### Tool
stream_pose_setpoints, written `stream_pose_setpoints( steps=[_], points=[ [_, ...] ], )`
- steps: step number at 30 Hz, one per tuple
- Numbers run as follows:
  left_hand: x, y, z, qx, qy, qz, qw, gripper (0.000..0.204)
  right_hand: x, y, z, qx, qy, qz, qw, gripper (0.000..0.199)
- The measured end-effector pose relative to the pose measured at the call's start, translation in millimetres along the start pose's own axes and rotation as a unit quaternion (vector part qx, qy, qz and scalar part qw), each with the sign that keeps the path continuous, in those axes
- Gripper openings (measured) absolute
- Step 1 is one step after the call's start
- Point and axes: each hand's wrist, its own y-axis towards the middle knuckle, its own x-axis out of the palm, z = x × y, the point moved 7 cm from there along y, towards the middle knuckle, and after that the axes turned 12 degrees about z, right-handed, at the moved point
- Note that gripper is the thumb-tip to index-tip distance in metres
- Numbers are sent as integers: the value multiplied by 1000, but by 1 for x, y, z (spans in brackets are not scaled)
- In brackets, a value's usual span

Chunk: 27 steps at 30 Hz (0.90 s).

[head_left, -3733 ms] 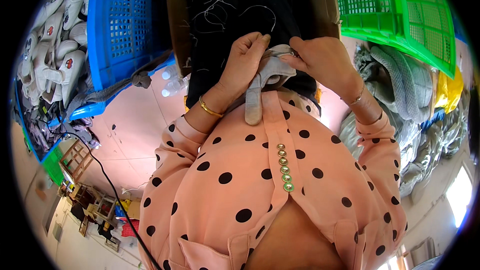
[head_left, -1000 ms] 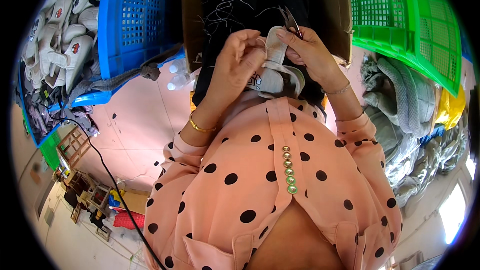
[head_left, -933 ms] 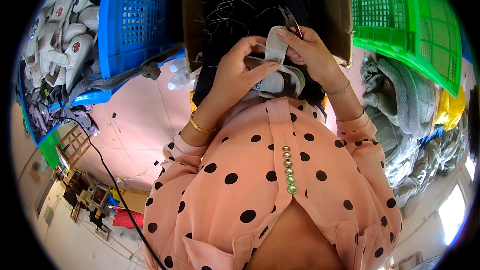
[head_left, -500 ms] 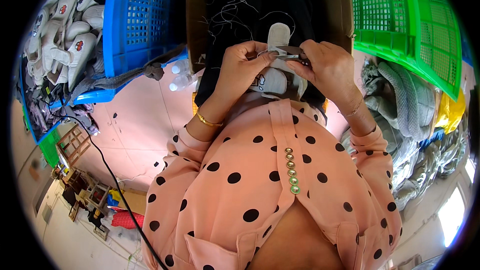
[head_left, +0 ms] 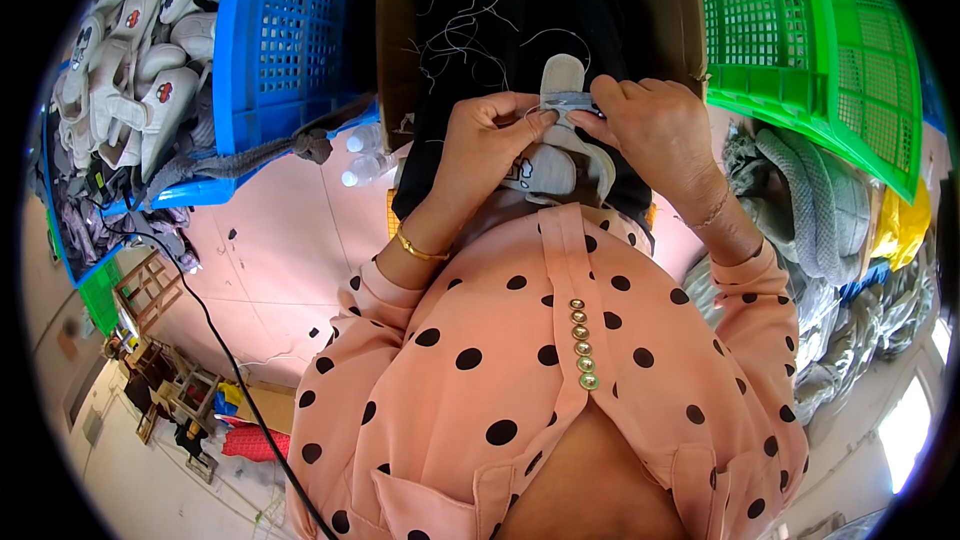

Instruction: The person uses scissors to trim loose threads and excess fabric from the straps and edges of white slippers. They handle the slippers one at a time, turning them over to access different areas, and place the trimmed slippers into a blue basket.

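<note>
In my lap lies a pale fabric shoe [head_left: 564, 70] with a small dark-and-white design on a rounded part nearer my body. My left hand [head_left: 492, 140] is closed, thumb and fingers pinching the shoe's edge at its left side. Small thread snips [head_left: 568, 101] sit in my closed right hand [head_left: 660, 132], their grey blades lying across the shoe just above my left thumb. The blades look close together, and most of the handle is hidden in my fingers. A loose white thread [head_left: 545, 32] curves beyond the shoe.
Thread scraps [head_left: 470, 30] lie over my dark trousers, inside a cardboard box [head_left: 668, 0]. A blue crate [head_left: 228, 60] full of pale shoes [head_left: 150, 80] stands left, with plastic bottles [head_left: 365, 155] near it. To the right are a green crate [head_left: 770, 80] and grey fabric [head_left: 815, 205].
The snips' blades have come from spread apart to nearly together. The shoe and both hands have shifted slightly, and my right hand has turned a little.
</note>
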Motion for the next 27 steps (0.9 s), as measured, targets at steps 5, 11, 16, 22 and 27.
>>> stream_pose_setpoints(
  steps=[5,11,16,22,27],
  points=[
    [0,-3,0,9,-5,9,1000,20,-3,2,-4,-7,-15,-20,1000,38],
    [0,-4,1,27,-4,25,999,20,-7,6,-6,-19,-25,-40,999,36],
    [1,-3,2,13,2,22,1000,20,-13,9,-10,-50,-47,-26,997,35],
    [2,-4,4,11,5,21,1000,21,-14,11,-10,-72,-56,-32,995,34],
    [2,-5,5,36,13,18,999,20,-12,12,-9,-62,-45,-62,995,33]
  ],
)
